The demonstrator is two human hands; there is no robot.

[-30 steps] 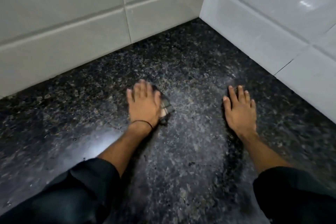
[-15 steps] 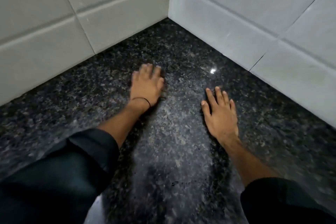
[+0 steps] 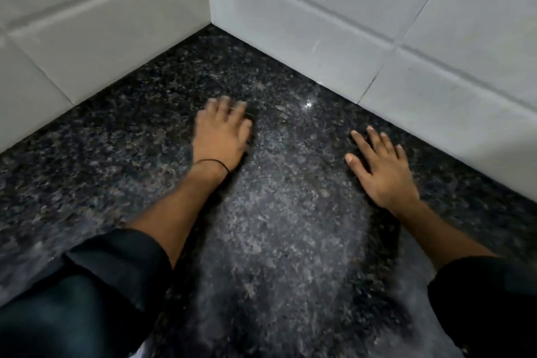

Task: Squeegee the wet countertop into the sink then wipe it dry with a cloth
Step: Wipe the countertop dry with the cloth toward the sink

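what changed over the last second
The left hand slid forward toward the wall corner, and the cloth that showed under it a second ago is now hidden beneath the palm. The right hand stayed flat on the countertop.

Hands (image 3: 302,154) on countertop (image 3: 284,227), near corner
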